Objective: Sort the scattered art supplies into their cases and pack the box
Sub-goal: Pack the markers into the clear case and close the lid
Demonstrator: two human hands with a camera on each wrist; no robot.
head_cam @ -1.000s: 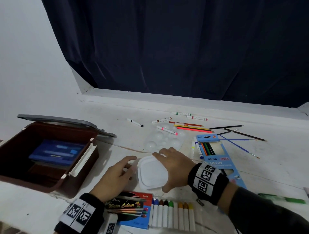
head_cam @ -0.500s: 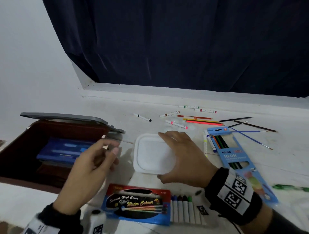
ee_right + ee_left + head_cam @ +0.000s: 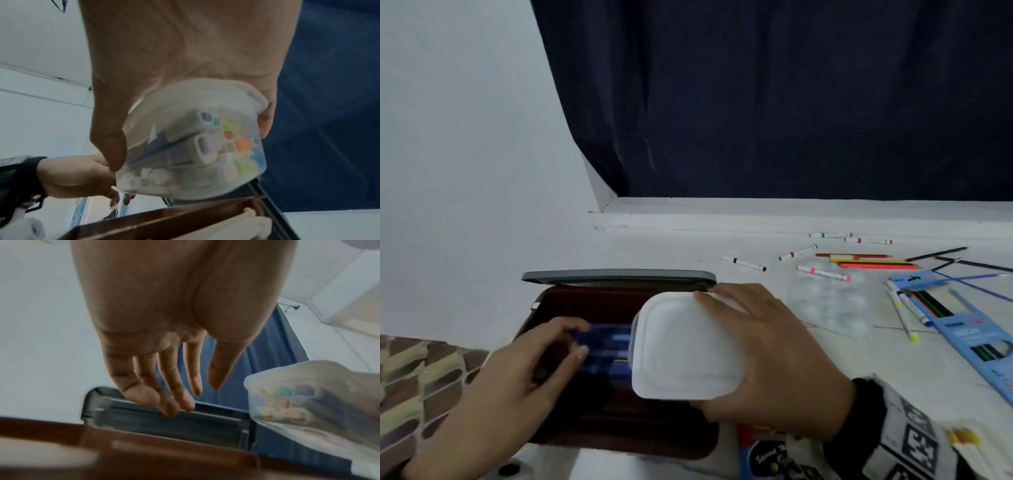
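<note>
My right hand (image 3: 763, 356) grips a white-lidded translucent tub (image 3: 681, 346) from above, thumb on one side and fingers on the other, and holds it in the air over the open brown box (image 3: 599, 442). The right wrist view shows the tub (image 3: 195, 146) full of small coloured paint pots. My left hand (image 3: 530, 363) hovers over the box with straight fingers and holds nothing; in the left wrist view its fingertips (image 3: 170, 410) are near the box's grey lid (image 3: 164, 420). A blue case (image 3: 606, 346) lies inside the box.
Loose markers (image 3: 744, 263), coloured pencils (image 3: 869, 262) and brushes (image 3: 969, 284) are scattered on the white table at the right. A clear palette (image 3: 828, 305) and a blue neon pencil pack (image 3: 962, 335) lie there too. A watercolour pen pack (image 3: 767, 459) sits at the near edge.
My right hand lifted the tub off the table and carried it left over the box. My left hand let go of the tub and moved over the box's left half.
</note>
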